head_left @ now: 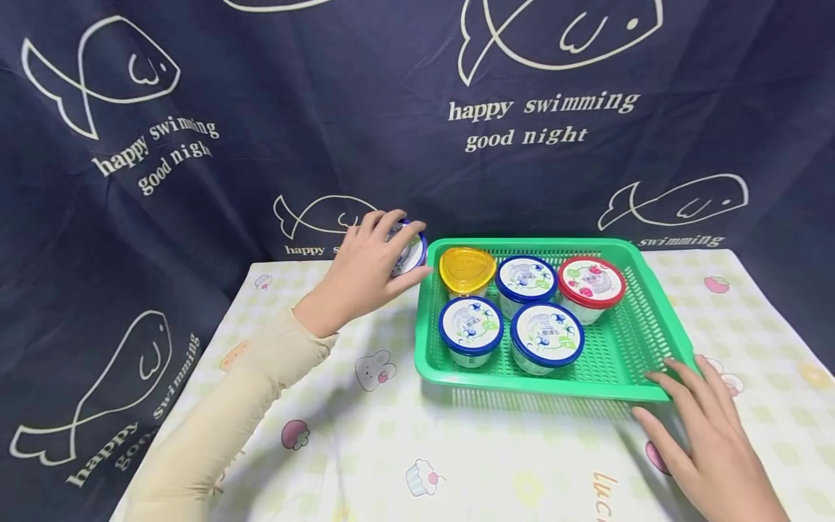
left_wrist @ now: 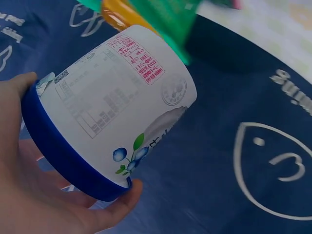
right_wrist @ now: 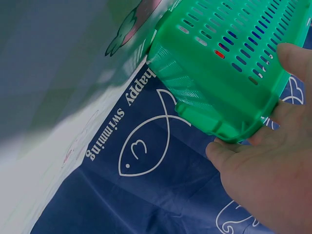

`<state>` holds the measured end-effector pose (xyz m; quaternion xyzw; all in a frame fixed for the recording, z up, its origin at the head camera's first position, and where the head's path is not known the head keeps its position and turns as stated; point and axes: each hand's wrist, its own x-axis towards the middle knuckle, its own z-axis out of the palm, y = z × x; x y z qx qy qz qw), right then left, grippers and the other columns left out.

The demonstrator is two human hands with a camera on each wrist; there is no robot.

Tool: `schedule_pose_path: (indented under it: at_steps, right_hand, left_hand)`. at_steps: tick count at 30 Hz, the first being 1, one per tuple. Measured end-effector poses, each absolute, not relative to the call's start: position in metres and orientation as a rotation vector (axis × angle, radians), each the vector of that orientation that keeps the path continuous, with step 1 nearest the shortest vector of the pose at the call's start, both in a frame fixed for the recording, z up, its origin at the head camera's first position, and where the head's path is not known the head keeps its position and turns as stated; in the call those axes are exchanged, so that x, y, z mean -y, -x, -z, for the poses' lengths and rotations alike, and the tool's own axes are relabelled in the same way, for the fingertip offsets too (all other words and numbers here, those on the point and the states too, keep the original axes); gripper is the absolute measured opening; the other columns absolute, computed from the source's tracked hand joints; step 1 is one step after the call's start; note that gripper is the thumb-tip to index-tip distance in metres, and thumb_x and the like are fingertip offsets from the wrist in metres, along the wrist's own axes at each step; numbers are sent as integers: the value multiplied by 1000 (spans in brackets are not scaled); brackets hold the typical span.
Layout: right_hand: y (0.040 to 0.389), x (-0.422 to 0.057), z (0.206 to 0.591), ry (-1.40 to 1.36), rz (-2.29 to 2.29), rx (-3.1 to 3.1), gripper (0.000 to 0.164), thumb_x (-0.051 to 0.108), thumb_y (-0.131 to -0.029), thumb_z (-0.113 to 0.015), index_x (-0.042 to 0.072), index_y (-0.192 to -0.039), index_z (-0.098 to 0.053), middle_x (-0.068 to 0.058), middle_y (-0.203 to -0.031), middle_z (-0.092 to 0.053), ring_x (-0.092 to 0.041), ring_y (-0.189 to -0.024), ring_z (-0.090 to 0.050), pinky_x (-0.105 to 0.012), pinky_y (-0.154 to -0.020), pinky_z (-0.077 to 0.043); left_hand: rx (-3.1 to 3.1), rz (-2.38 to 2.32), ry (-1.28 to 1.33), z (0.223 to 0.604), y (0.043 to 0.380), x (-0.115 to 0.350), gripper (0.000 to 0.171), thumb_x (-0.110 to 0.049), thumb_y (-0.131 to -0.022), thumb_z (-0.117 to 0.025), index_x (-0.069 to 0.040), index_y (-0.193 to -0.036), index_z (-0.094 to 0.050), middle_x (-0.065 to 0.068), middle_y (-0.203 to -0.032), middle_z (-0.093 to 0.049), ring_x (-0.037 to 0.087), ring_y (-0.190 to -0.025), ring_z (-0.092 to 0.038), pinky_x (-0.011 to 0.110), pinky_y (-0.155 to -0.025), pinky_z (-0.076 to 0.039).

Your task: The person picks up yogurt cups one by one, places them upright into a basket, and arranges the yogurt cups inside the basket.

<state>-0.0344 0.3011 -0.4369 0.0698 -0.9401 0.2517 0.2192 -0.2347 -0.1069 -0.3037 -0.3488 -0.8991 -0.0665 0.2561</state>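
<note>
My left hand point(head_left: 372, 264) holds a blue-lidded yogurt cup point(left_wrist: 119, 95) beyond the left edge of the green basket point(head_left: 427, 341). Its fingers and thumb grip the cup around the blue lid; blueberries are printed on the white side, and the cup is tilted in the left wrist view. At the basket's near right corner is my right hand point(head_left: 707, 428), its fingers over the rim and its thumb along the outside wall. Inside the basket, on the left, stand a yellow-lidded cup point(head_left: 467, 270), a red-lidded cup point(head_left: 592, 283) and three blue-lidded cups point(head_left: 546, 333), all upright.
The table point(head_left: 365, 464) has a pale checked cover with cartoon prints. Behind it hangs a dark blue curtain point(head_left: 391, 109) with white fish outlines and lettering. Bare basket floor point(head_left: 613, 355) shows to the right of the cups.
</note>
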Motion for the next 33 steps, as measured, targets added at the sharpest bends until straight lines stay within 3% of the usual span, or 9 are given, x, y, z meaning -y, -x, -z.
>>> schedule_pose_path:
  at_steps: [24,33]
  right_hand:
    - [32,-301,435,-282,-689,2515,50,18,-88,-75,6,-132,-56,-21,-144,-44,-35,-151,-12,-48,-121,-4]
    - [30,-301,434,-291,-672,2505,51,18,-88,-75,6,-133,-56,-21,-144,-43,-35,-151,-12,-50,-121,-7]
  left_hand:
    - [2359,51,1266,287,204,-10,67,-67,-95,-45,-24,-147,-46,8,-147,-43,30,-133,-37,45,-95,-41]
    - [2317,-69,1363,286,192,-51,69,-71,-94,-40,-27,-148,-43,6,-145,-45,27,-131,-40,39,-89,-45]
